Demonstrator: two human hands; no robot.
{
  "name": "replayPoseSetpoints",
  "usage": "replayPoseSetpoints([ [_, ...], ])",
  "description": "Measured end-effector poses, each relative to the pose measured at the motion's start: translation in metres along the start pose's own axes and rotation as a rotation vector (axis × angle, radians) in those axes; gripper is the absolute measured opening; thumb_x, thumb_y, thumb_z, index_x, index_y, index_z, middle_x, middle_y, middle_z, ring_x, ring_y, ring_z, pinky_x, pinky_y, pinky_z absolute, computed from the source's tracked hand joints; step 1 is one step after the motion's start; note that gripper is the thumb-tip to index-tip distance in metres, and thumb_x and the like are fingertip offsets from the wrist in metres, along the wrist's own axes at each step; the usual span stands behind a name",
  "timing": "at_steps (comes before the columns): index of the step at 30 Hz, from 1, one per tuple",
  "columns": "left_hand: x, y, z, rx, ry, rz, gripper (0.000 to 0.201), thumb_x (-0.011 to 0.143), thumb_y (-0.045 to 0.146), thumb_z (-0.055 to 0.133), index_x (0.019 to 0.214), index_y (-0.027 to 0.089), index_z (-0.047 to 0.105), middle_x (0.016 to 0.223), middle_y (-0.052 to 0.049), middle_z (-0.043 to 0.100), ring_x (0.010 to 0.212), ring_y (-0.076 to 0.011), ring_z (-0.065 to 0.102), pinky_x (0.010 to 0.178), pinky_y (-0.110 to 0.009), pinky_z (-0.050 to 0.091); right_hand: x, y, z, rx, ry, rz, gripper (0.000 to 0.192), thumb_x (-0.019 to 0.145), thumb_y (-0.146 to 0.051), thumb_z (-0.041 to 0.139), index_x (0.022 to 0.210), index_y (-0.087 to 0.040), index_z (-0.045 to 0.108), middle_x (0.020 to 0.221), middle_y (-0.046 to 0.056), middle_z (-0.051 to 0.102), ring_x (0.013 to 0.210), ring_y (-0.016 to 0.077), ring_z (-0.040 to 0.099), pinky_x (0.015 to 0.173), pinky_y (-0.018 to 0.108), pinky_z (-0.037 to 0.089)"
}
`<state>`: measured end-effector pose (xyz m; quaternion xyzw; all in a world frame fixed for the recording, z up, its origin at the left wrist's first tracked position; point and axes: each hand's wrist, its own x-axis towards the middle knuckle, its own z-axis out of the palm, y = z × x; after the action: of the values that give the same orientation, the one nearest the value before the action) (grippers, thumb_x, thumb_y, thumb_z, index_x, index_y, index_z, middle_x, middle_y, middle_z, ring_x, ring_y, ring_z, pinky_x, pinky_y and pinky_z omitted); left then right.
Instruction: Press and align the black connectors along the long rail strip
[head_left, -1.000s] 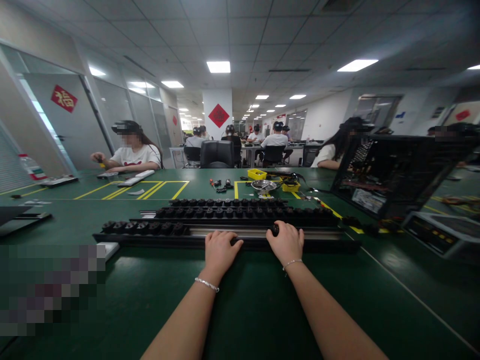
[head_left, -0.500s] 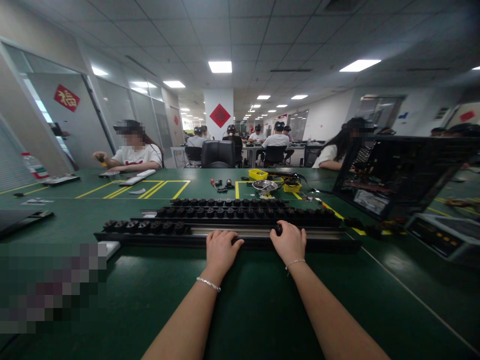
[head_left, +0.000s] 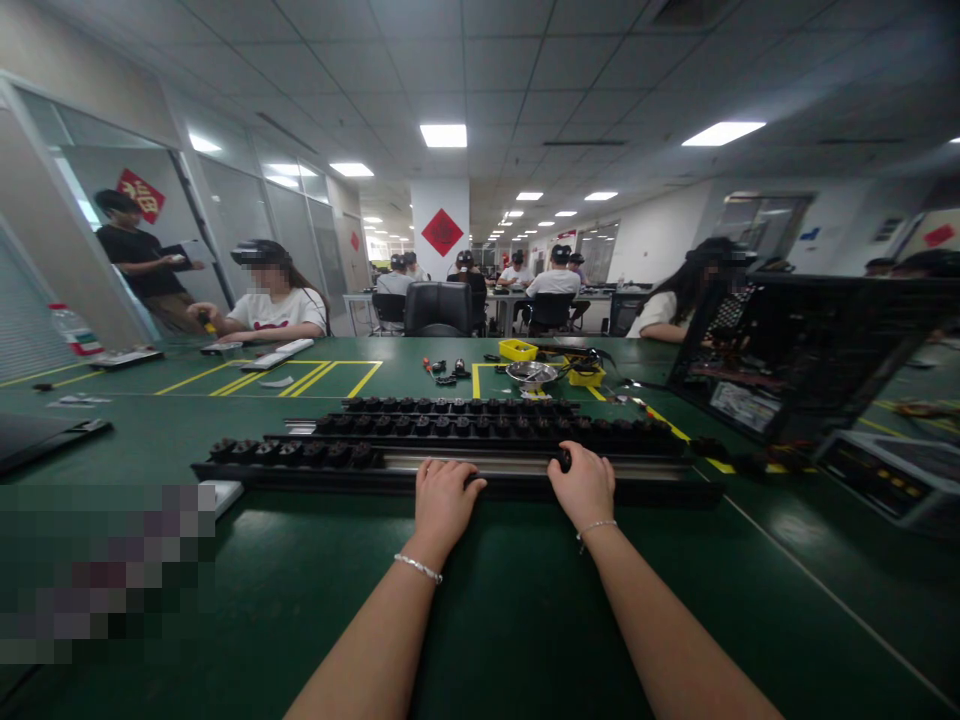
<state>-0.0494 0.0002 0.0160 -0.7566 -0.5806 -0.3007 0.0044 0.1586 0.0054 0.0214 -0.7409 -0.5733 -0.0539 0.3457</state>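
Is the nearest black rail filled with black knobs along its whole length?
No. The nearest rail carries knobs only at its left end, while its bare metal strip runs on to the right hand.

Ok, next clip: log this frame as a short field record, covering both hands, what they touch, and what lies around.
left hand: left hand rests knuckles-up on the front edge of the long black slotted rail
right hand: right hand pinches a small black knob on the rail's silver channel
rail load: row of black knobs at its left end
behind: two more black knob-filled rails
surface: green table mat
far: yellow tray, metal bowl
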Motion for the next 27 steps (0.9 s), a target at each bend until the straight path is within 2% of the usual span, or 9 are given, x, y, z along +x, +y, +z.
replayPoseSetpoints([
  [10, 0.0010, -0.0015, 0.0019, -0.001, 0.001, 0.010, 0.017, 0.086, 0.035, 0.051, 0.094, 0.030, 0.066, 0.098, 0.002, 0.069, 0.098, -0.0197, 0.055, 0.109, -0.044, 0.018, 0.0018, 0.0017, 0.0004, -0.040, 0.022, 0.015, 0.033, 0.076, -0.032, 0.046, 0.102, -0.020, 0.061, 0.102, 0.008, 0.065, 0.107, 0.0235, 0.051, 0.103, 0.045, 0.019],
  [23, 0.0017, -0.0027, 0.0016, -0.002, 0.001, 0.013, 0.017, 0.086, 0.032, 0.052, 0.095, 0.030, 0.065, 0.100, 0.002, 0.069, 0.100, -0.0192, 0.056, 0.111, -0.044, 0.017, 0.0068, 0.0070, 0.0000, 0.002, 0.008, 0.007, 0.034, 0.077, -0.029, 0.043, 0.103, -0.018, 0.059, 0.102, 0.009, 0.065, 0.102, 0.0221, 0.054, 0.101, 0.040, 0.023],
  [27, 0.0019, -0.0043, 0.0025, -0.010, 0.013, 0.019, 0.017, 0.086, 0.032, 0.051, 0.095, 0.030, 0.065, 0.101, 0.002, 0.069, 0.100, -0.0191, 0.055, 0.111, -0.044, 0.017, 0.0068, 0.0087, 0.0005, -0.027, 0.016, 0.018, 0.035, 0.077, -0.032, 0.044, 0.105, -0.018, 0.060, 0.105, 0.009, 0.065, 0.107, 0.0238, 0.051, 0.103, 0.043, 0.018],
])
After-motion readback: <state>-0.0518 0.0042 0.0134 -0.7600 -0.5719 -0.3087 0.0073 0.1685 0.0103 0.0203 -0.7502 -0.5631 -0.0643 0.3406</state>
